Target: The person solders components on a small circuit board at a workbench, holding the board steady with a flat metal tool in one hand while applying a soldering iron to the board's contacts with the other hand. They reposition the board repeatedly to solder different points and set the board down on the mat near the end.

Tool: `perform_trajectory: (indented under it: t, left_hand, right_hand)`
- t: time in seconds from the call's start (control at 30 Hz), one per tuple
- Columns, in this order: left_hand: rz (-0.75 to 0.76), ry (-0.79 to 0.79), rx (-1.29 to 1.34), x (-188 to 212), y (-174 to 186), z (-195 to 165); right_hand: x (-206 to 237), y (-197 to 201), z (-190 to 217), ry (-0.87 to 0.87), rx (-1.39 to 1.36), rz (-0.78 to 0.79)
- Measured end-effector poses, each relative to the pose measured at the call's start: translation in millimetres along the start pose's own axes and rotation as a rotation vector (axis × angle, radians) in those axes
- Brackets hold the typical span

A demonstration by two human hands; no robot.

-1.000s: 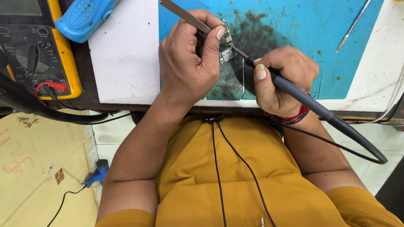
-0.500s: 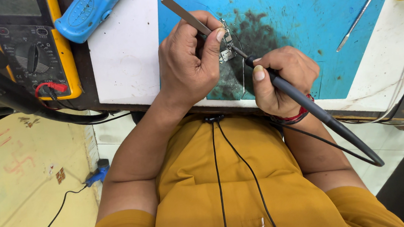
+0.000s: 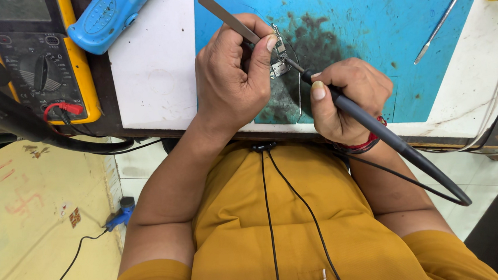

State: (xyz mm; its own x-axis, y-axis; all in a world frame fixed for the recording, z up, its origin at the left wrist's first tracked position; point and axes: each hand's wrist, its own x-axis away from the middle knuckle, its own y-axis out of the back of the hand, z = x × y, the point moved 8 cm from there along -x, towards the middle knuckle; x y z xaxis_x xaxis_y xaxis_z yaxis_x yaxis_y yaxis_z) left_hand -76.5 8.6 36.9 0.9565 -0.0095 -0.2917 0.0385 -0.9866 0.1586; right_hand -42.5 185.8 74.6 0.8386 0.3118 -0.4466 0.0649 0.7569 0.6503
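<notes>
Seen from above, a person in a mustard-yellow shirt works at a bench edge across the middle of the frame. The left hand (image 3: 230, 77), centre-left, is closed in a pinch around metal tweezers (image 3: 230, 19), whose flat handle slants toward the upper left; the tips, hidden behind the thumb, seem to steady a tiny circuit board (image 3: 279, 59) just above the centre of the frame. The right hand (image 3: 348, 95), right of centre, is wrapped pen-style around a dark soldering iron (image 3: 371, 127), its tip touching or just beside the board and its cable trailing toward the lower right. The board lies on a blue work mat (image 3: 364, 32) with a dark scorched patch. It looks very light, thin and stiff but fragile, with small parts that could lift or crack, so it is best held by its bare edges with the tweezers, gently, away from the heated spot. At upper left sit a yellow multimeter (image 3: 39, 61) and a blue handheld device (image 3: 109, 18); a thin metal probe (image 3: 445, 15) lies upper right
</notes>
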Motion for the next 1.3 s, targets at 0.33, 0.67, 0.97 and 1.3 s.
perform_trajectory:
  t: [0.33, 0.67, 0.97, 1.3]
  left_hand:
    - [0.002, 0.013, -0.01, 0.2, 0.5, 0.2]
    - [0.002, 0.018, -0.015, -0.1, 0.0, 0.3]
    - [-0.002, 0.018, -0.007, -0.1, -0.3, 0.4]
    - [0.0, 0.029, -0.008, -0.1, 0.1, -0.1]
  right_hand:
    - [0.4, -0.5, -0.5, 0.009, -0.01, 0.0]
    - [0.3, 0.8, 0.7, -0.003, 0.003, 0.0]
    - [0.3, 0.2, 1.1, 0.007, -0.006, -0.009]
    - [-5.0, 0.5, 10.8, 0.056, 0.028, 0.041]
